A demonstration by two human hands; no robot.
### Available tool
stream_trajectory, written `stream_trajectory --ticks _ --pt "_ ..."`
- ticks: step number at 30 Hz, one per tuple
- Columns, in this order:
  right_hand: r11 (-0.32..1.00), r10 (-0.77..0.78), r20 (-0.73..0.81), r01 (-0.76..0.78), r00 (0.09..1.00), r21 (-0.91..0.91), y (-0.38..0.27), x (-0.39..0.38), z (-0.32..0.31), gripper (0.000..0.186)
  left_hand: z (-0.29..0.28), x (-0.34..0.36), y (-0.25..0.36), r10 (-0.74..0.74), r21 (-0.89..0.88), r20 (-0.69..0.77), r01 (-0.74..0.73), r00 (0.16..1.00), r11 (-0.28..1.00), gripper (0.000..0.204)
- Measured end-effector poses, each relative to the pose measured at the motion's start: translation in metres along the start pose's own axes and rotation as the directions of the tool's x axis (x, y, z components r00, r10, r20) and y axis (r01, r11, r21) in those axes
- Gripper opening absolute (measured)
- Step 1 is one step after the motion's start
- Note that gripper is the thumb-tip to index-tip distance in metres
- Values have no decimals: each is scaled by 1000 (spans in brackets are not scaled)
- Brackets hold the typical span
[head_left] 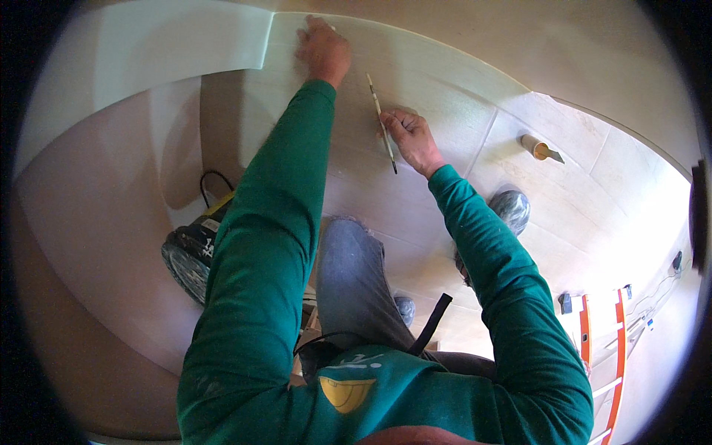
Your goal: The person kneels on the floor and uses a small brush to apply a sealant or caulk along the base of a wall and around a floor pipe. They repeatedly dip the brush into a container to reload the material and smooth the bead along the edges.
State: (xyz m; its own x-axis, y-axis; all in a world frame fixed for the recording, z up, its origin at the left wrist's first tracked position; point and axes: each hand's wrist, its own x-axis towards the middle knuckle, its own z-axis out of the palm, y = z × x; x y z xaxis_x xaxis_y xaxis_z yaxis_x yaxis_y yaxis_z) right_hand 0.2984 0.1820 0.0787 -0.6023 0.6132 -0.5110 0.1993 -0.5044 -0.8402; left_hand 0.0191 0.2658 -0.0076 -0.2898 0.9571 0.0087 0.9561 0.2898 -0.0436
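My right hand (417, 141) pinches a thin, pale stick-like tool (375, 98) between thumb and fingers. The tool slants over the floor, and its lower end is dark. Farther ahead and to the left, my left hand (326, 53) reaches down close to where the tiled floor (437, 81) meets the wall. Its fingers are blurred, and a small whitish spot shows beside them. I cannot make out whether they hold anything. Green sleeves cover both arms.
A round cup (531, 145) with a flat-bladed tool in it is on the floor to the right. Left of my arm stands a dark, smeared bucket (185, 256). My shoe (510, 208) rests beyond my right forearm. An orange ladder (618, 348) lies lower right, near some cords.
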Motion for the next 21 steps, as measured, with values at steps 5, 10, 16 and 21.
stream_trajectory --ticks 5,10,16,21 --pt "999 -41 -21 42 999 23 0 0 1 37 8 10 3 -153 -243 192 198 969 950 80" --pt "994 -97 -17 96 995 -56 -4 2 -2 36 -10 11 20 -7 37 340 -6 940 999 74" --pt "997 -72 -33 71 997 -18 -2 3 -1 34 -35 14 43 -2 107 329 -35 944 994 65" --pt "992 -115 -73 110 991 -66 3 3 -1 32 -88 -2 53 -122 -411 285 236 951 881 49"
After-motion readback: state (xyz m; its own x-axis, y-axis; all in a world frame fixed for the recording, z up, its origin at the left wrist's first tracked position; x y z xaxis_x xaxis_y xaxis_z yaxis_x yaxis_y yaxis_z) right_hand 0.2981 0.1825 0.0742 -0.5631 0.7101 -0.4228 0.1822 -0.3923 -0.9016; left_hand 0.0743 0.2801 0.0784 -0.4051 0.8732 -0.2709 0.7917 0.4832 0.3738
